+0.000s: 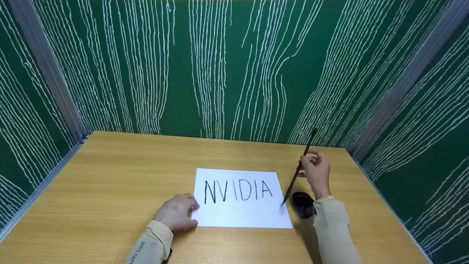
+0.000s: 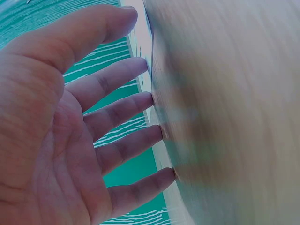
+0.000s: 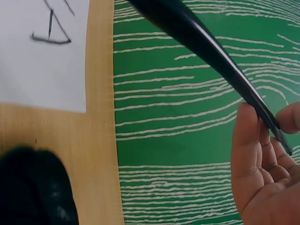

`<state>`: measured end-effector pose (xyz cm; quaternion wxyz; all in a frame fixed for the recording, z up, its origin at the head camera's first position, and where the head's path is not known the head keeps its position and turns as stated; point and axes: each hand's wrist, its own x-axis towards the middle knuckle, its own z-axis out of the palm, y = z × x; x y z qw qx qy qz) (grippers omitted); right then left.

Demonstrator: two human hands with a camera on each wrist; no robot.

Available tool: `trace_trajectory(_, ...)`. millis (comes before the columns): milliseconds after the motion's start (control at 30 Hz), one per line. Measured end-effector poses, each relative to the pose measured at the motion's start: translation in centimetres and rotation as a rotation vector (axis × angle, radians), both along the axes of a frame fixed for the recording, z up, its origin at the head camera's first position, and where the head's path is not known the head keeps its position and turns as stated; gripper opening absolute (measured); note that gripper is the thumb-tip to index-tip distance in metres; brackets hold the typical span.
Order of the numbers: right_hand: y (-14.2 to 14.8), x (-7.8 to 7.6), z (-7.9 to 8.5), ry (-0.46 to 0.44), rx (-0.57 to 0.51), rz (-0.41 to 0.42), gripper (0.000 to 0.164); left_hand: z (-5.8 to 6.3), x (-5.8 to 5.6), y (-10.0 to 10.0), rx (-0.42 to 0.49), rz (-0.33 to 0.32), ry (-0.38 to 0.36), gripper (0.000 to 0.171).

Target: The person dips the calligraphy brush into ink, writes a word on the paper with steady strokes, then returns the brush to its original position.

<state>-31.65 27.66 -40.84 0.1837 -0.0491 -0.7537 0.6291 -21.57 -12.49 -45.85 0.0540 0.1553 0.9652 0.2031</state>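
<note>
A white sheet of paper [image 1: 242, 216] lies on the wooden table, with "NVIDIA" written across it in black strokes. My left hand [image 1: 177, 212] rests at its left edge, thumb and fingers spread; the left wrist view shows the fingertips [image 2: 157, 132] down at the table surface. In my right hand [image 1: 318, 173] I pinch a slim dark brush [image 1: 294, 179] between thumb and fingers. The brush slants, its pointed tip down over the paper's right edge, right of the last letter.
Beside the paper's right edge, near my right wrist, sits a dark, glossy, rounded object [image 1: 303, 205]. Green panels [image 1: 179, 73] with wavy white lines stand behind the table [image 1: 121, 176] and at both sides, joined by grey corner posts [image 1: 397, 80].
</note>
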Motion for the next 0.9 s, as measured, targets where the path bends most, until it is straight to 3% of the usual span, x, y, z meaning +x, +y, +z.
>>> trace_trajectory(267, 1.1, 0.0, -0.1, -0.037, -0.004, -0.003, 0.026, 0.0, 0.0, 0.0, -0.002, 0.011, -0.006, 0.040)
trace_trajectory(567, 1.8, 1.0, 0.8, -0.063, 0.016, -0.010, 0.028, 0.0, 0.1, 0.0, 0.004, 0.006, -0.003, 0.041)
trace_trajectory(900, 4.0, 0.4, -0.7, -0.048, 0.086, -0.034, 0.028, 0.0, 0.1, 0.1, 0.002, 0.020, -0.013, 0.042)
